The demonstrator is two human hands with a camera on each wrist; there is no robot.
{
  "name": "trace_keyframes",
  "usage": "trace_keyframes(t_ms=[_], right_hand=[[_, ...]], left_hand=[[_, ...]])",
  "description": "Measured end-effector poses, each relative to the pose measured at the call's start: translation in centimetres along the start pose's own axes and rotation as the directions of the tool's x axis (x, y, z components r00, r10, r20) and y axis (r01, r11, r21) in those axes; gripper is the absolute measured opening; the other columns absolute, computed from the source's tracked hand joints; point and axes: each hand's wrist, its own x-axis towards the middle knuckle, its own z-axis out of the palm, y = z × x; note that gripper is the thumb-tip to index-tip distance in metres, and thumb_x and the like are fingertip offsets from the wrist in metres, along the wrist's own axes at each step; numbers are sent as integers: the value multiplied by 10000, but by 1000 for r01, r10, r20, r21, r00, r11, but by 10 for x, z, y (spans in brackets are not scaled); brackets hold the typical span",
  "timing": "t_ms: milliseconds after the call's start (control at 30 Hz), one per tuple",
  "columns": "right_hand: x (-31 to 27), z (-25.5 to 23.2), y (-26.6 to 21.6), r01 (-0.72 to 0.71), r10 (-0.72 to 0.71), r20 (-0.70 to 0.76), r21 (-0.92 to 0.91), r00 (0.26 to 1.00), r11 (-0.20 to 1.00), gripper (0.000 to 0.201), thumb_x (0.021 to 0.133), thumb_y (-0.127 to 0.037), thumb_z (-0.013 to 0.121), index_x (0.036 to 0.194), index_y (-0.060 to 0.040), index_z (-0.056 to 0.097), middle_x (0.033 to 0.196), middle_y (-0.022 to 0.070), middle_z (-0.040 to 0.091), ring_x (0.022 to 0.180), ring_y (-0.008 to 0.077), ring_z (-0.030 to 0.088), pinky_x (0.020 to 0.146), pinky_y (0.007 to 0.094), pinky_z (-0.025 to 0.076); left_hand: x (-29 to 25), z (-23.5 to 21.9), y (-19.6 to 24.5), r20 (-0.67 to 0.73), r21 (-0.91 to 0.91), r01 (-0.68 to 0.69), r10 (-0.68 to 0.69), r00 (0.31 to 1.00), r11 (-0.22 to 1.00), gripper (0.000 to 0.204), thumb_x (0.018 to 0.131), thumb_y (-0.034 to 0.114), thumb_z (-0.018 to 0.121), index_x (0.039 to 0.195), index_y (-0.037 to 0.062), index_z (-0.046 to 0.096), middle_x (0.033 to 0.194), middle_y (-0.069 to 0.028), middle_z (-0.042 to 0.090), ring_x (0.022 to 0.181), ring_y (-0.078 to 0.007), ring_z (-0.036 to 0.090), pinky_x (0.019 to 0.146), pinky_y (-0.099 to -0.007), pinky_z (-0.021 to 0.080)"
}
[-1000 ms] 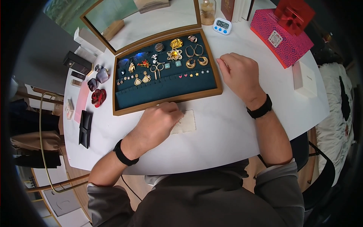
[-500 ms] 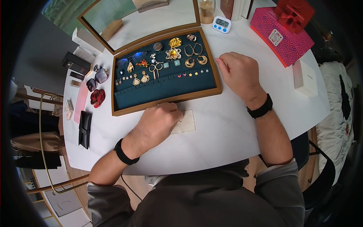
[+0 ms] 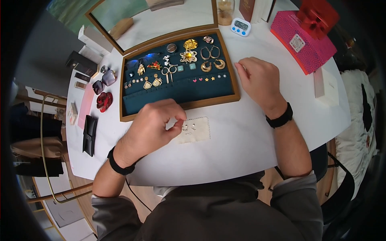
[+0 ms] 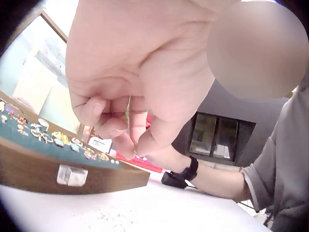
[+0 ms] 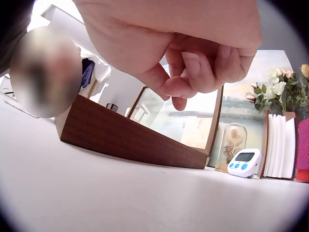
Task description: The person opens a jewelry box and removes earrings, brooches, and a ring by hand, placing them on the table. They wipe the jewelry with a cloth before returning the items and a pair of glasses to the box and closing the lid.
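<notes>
My left hand (image 3: 155,124) is over the left part of a small cream cloth (image 3: 197,135), thumb and forefinger tips meeting. In the left wrist view, those fingertips of the left hand (image 4: 140,87) pinch a tiny shiny piece (image 4: 135,153), too small to name. Several tiny silvery pieces lie on the cloth. Behind it stands the wooden jewellery box (image 3: 209,103), lid up, with earrings, brooches and scissors on dark green lining. To the right of the box, my right hand (image 3: 261,84) has loosely curled fingers and holds nothing; the right hand (image 5: 193,58) looks the same in the right wrist view.
Left of the box lie sunglasses (image 3: 108,78), a red flower (image 3: 104,102), a black case (image 3: 89,135) and small boxes. A white timer (image 3: 241,27), a pink patterned box (image 3: 305,42) and a white box (image 3: 326,86) stand at the right.
My left hand has shifted left and lifted and turned, uncovering the small pieces on the cloth. The right hand keeps its place beside the box; the head view has shifted slightly.
</notes>
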Motion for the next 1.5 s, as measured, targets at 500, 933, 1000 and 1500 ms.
trace_keyframes(t_ms=[500,933,1000,1500], right_hand=[[48,-60,-116,194,-165,-129,256,978,947,383,866,131,749,1242,70,715,1130,200,741,950,332,724,813,394,574],[68,-39,-133,104,-94,-49,265,994,959,400,862,152,752,1251,59,734,1025,164,760,878,254,726,778,349,552],[69,-37,-128,82,-81,-17,259,997,962,396,861,154,752,1244,58,733,1012,166,756,873,257,730,782,353,558],[75,-16,-97,55,-86,64,379,994,924,366,838,127,765,1181,-2,744,882,137,708,782,309,690,708,412,553]], left_hand=[[71,-31,13,-584,-241,-485,274,764,841,157,795,32,801,915,12,703,796,-92,703,682,-254,693,626,-348,546],[65,-55,-13,-413,-503,-320,102,905,802,28,894,-7,751,918,-6,737,745,-68,698,675,-152,675,624,-302,536],[71,-45,-18,-445,-496,-352,116,888,794,49,909,-17,747,957,-11,744,784,-89,729,703,-172,699,654,-312,553],[86,-34,-31,-190,-577,-41,-85,978,816,77,994,-9,764,1065,20,778,928,-3,754,825,-50,650,715,-242,517]])
